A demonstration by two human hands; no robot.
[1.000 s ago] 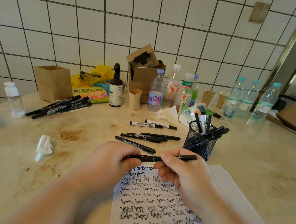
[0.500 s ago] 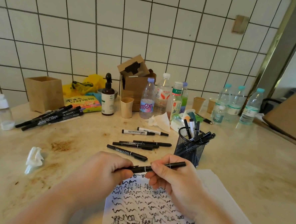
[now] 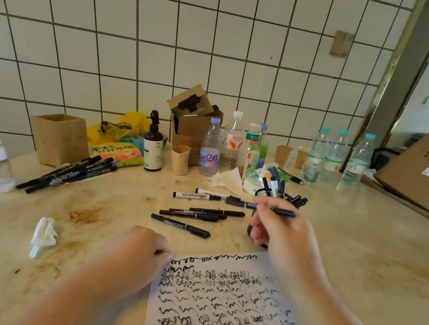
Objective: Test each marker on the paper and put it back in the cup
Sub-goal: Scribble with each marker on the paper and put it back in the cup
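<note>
The right hand [image 3: 278, 226] pinches a black marker [image 3: 261, 207], capped and level, directly in front of the mesh cup [image 3: 263, 193]. The left hand [image 3: 145, 248], which gripped the marker's other end a moment ago, has let go and rests fist-curled beside the scribbled paper [image 3: 222, 298] below.

Lying nearly level in the air above the bench: a slim black marker [image 3: 259, 206], capped, with pale print on its barrel, blurred, pinched in the fingers of the right hand [image 3: 277, 229]. Standing just behind it: a black mesh cup [image 3: 263, 192], mostly hidden, with several markers leaning inside. Lying flat at the near edge: a white sheet of paper [image 3: 222, 301], covered in rows of black squiggles. Resting on the bench between cup and paper: loose markers [image 3: 195, 215], three black and two white-barrelled beyond them.
</note>
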